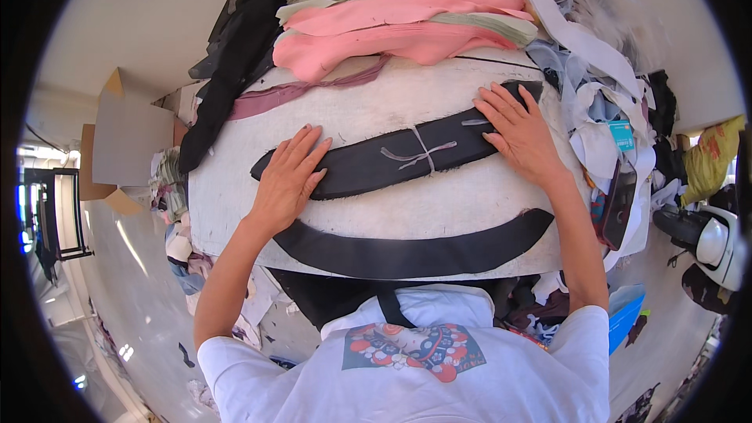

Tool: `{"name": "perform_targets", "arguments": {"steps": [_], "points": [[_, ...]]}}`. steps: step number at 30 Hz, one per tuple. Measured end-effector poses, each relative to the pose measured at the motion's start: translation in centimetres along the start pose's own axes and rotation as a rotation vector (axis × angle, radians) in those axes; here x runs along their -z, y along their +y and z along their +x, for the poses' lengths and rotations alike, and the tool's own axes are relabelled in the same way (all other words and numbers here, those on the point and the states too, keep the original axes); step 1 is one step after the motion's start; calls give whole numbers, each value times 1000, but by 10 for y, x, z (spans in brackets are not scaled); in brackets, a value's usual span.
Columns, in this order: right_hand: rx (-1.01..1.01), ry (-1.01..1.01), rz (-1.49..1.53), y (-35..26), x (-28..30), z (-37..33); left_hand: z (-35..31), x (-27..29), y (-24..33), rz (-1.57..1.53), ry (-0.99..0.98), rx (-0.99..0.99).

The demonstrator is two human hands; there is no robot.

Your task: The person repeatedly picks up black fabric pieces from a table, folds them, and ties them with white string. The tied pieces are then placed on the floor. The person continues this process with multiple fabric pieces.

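Note:
Across the white table [227,211] lies a long bundle of black cut fabric pieces [352,168], tied round its middle with a pale strip [423,150]. My left hand [291,176] rests on the bundle's left end, fingers stretched out. Over its right end my right hand [517,129] lies flat, fingers a little apart. A small pale mark shows on the fabric beside the right fingers. Nearer to me, a second curved black fabric piece [415,257] lies along the table's front edge, touched by neither hand.
Pink and green fabric pieces [407,27] are heaped at the far side. Black cloth [235,70] hangs over the left corner, near a mauve strip [305,94]. White scraps and a dark phone-like object [619,204] crowd the right edge. An open cardboard box [129,141] stands left, a scooter [713,243] right.

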State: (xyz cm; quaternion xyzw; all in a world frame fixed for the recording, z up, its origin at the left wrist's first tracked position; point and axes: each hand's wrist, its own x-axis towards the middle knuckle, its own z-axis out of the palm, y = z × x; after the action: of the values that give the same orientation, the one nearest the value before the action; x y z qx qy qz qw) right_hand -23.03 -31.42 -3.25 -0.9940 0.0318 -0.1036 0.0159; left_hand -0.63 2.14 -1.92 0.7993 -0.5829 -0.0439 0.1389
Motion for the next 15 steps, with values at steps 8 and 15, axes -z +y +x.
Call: {"name": "perform_targets", "arguments": {"steps": [8,15], "points": [[40,-155,136,13,31,20,6,37,-21,-225,-14,74],[95,-318,175,27,41,50,22,35,-38,-182,-97,-112]]}}
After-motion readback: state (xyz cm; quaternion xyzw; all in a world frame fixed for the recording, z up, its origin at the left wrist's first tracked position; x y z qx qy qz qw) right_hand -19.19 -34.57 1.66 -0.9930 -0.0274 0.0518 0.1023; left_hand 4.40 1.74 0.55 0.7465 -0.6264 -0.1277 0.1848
